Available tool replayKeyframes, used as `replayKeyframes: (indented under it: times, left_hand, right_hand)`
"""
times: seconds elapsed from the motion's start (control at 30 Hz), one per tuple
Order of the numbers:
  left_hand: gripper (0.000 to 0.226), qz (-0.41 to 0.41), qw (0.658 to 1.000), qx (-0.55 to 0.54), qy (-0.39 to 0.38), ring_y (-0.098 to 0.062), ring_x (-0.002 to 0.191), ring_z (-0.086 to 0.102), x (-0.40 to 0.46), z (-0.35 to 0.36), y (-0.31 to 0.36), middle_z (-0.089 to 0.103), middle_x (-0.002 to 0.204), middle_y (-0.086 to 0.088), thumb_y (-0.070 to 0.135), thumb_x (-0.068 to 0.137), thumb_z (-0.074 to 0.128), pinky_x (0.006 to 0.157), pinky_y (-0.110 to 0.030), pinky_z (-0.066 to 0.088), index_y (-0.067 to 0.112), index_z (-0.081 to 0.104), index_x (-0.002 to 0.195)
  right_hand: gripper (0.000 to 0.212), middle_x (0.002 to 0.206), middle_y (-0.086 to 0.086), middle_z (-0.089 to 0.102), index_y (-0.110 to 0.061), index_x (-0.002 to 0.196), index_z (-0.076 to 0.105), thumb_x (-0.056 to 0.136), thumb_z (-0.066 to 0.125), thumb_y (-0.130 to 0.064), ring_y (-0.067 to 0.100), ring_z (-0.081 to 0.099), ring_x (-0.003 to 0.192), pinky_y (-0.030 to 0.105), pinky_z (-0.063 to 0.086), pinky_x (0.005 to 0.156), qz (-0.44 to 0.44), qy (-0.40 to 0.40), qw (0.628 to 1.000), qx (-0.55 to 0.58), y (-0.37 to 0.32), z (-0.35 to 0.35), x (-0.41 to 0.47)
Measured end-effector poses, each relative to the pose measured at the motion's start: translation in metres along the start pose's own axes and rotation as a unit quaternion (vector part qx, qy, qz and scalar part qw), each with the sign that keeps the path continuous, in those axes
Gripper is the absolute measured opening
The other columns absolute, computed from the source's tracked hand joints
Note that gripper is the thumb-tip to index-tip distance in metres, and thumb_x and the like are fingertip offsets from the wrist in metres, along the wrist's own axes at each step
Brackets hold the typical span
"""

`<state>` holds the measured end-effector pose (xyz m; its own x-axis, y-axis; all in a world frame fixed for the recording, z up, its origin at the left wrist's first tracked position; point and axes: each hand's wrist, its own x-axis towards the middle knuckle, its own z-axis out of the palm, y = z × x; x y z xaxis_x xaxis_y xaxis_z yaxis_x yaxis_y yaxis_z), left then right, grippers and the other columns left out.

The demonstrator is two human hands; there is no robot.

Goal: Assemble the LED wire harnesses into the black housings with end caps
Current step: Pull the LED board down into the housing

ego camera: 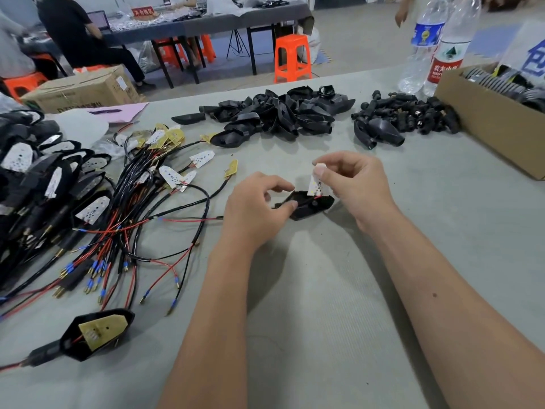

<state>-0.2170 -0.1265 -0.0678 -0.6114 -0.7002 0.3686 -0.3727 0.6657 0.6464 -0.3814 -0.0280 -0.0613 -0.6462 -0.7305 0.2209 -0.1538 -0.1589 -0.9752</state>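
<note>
At a grey work table [295,305], the left hand [256,208] is pinching a black housing [309,206] at mid-table while the right hand [351,184] is holding a white LED board [315,184] upright above its opening, red wire trailing inside.

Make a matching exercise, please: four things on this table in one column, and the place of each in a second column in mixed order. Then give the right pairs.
Things:
1. white LED board
2. cardboard box
3. loose wire harnesses
4. housing with a yellow board

Places:
A. far right edge of the table
B. near left, alone by the table edge
C. pinched by the right hand over the black housing that the left hand holds
D. spread left of the left hand

Pairs: 1-C, 2-A, 3-D, 4-B
</note>
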Motion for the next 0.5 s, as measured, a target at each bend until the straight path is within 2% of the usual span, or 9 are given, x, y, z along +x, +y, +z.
replayKeyframes:
  times: [0.07, 0.1, 0.23, 0.37, 0.5]
  left_hand:
    - [0.025, 0.004, 1.000, -0.010, -0.014, -0.011, 0.088, 0.060, 0.001, 0.002, 0.002, 0.067, 0.099, 0.006, 0.027, 0.079, 0.085, 0.081, -0.036, 0.052, 0.032, 0.079, 0.102]
    - [0.023, 0.002, 1.000, -0.024, -0.015, -0.013, 0.090, 0.061, 0.001, 0.004, 0.003, 0.067, 0.099, 0.005, 0.024, 0.079, 0.085, 0.082, -0.039, 0.054, 0.031, 0.080, 0.101]
    - [0.020, 0.007, 0.999, -0.053, 0.011, -0.016, 0.079, 0.065, 0.001, 0.008, 0.004, 0.068, 0.095, 0.006, 0.017, 0.080, 0.084, 0.077, -0.043, 0.056, 0.026, 0.081, 0.098]
    - [0.018, 0.004, 0.997, -0.053, 0.052, -0.009, 0.072, 0.067, -0.001, 0.008, 0.006, 0.069, 0.093, 0.010, 0.018, 0.079, 0.084, 0.075, -0.040, 0.056, 0.028, 0.079, 0.094]
    - [0.013, -0.002, 0.997, -0.033, 0.064, -0.013, 0.070, 0.065, -0.002, 0.011, 0.013, 0.071, 0.087, 0.008, 0.019, 0.080, 0.084, 0.073, -0.043, 0.055, 0.022, 0.079, 0.091]
  right_hand:
    - [0.006, 0.068, -0.002, 0.069, -0.013, 0.092, 0.077, 0.089, 0.077, -0.008, 0.006, 0.057, 0.055, 0.018, 0.046, 0.053, 0.005, 0.002, 1.000, -0.006, 0.001, 0.001, 0.000]
    - [0.005, 0.067, 0.001, 0.068, -0.011, 0.090, 0.074, 0.090, 0.076, -0.007, 0.009, 0.058, 0.054, 0.020, 0.047, 0.051, 0.003, 0.008, 1.000, -0.004, 0.001, 0.002, 0.000]
    - [0.007, 0.061, 0.006, 0.066, -0.007, 0.088, 0.069, 0.091, 0.072, -0.003, 0.016, 0.061, 0.052, 0.026, 0.052, 0.050, -0.007, 0.026, 1.000, 0.004, 0.000, 0.003, 0.000]
    - [0.006, 0.065, 0.013, 0.068, 0.002, 0.093, 0.067, 0.091, 0.072, -0.001, 0.018, 0.066, 0.053, 0.027, 0.056, 0.052, -0.012, 0.037, 0.999, 0.017, 0.000, 0.002, 0.000]
    - [0.007, 0.062, 0.008, 0.068, 0.001, 0.099, 0.070, 0.092, 0.071, 0.001, 0.019, 0.068, 0.053, 0.030, 0.060, 0.057, -0.022, 0.046, 0.998, 0.021, 0.000, 0.005, -0.001]
